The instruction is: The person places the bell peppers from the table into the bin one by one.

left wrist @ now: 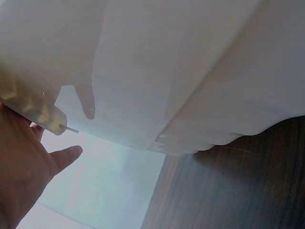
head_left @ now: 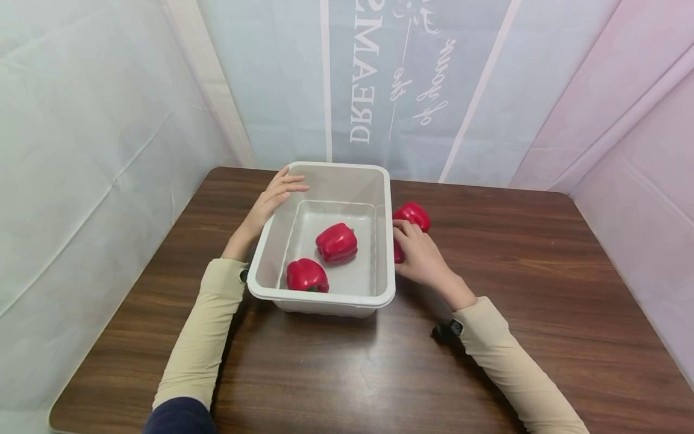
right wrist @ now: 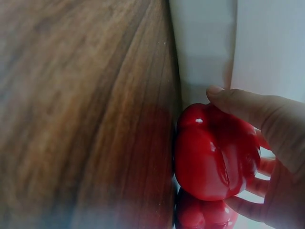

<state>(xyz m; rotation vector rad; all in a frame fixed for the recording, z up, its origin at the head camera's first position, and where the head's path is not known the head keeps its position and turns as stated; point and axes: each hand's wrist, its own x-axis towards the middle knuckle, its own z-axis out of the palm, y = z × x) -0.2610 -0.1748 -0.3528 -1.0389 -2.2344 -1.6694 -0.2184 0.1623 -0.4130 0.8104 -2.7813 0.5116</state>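
Note:
A white plastic bin [head_left: 320, 299] stands on the table with two red bell peppers inside, one near the middle [head_left: 337, 243] and one near the front left [head_left: 307, 275]. My left hand [head_left: 269, 204] rests at the bin's far left rim, its fingers extended over the edge. In the left wrist view, the thumb [left wrist: 66, 158] sticks out, apart from the bin's outer wall. Beside the bin's right wall, my right hand [head_left: 420, 253] holds another red bell pepper [right wrist: 214, 152], thumb on one side and fingers round the other. The pepper sits at the table surface.
One more red bell pepper [head_left: 413, 216] lies just beyond my right hand, close to the bin's right side. The dark wooden table [head_left: 320, 374] ends at a printed cloth backdrop [head_left: 412, 90]. Pale cloth hangs on the left and right.

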